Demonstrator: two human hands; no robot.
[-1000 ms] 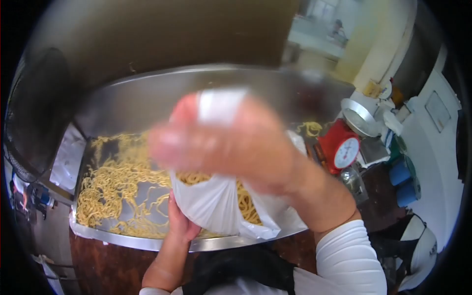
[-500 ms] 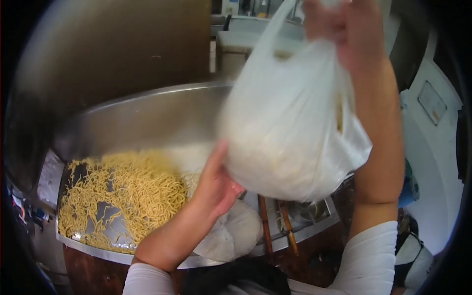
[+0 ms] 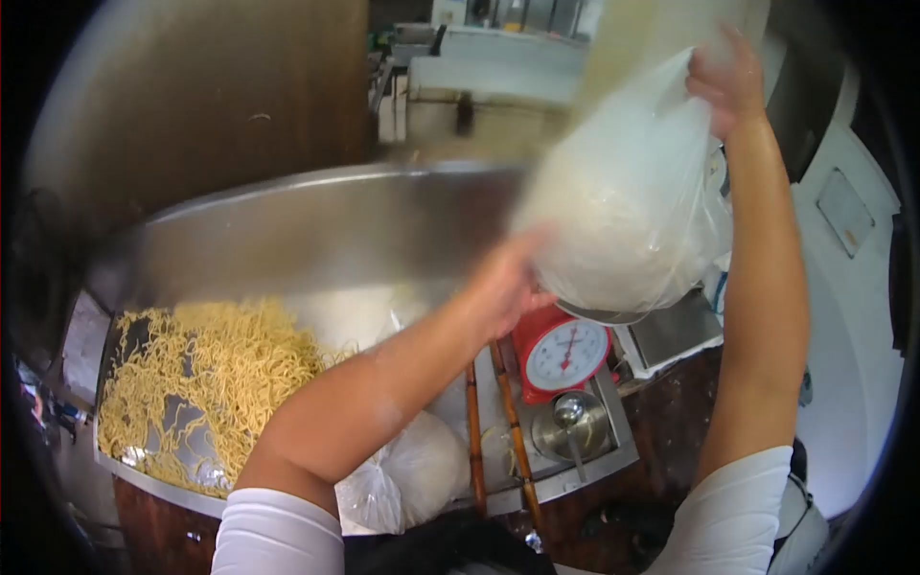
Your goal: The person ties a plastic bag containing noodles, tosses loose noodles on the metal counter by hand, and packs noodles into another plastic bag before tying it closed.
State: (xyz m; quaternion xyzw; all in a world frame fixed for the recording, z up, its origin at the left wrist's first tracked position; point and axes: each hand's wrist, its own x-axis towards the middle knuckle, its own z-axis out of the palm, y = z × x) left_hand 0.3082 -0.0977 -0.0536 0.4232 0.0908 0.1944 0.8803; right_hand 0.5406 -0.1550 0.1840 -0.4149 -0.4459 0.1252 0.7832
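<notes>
A full white plastic bag (image 3: 623, 211) is over the pan of a red dial scale (image 3: 567, 353); whether its weight rests there I cannot tell. My right hand (image 3: 730, 81) grips the gathered top of the bag, fingers closed. Low on the bag's left side is my left hand (image 3: 513, 283), fingers apart and touching or close to the plastic. Loose yellow noodles (image 3: 230, 374) lie in the metal tray (image 3: 335, 206) at the left. Another knotted plastic bag (image 3: 417, 470) sits at the tray's front edge, partly behind my left forearm.
Two long brown sticks (image 3: 511, 422) lie across the tray's front edge. Beside them stands a metal pot with a ladle (image 3: 572, 426). A flat metal plate (image 3: 669, 331) is right of the scale. A dark panel (image 3: 211, 105) rises behind the tray.
The bag has moved from over the tray to the right, over the scale, raised and carried by my right hand. My left hand has followed it rightward. The scale dial has come into clear view.
</notes>
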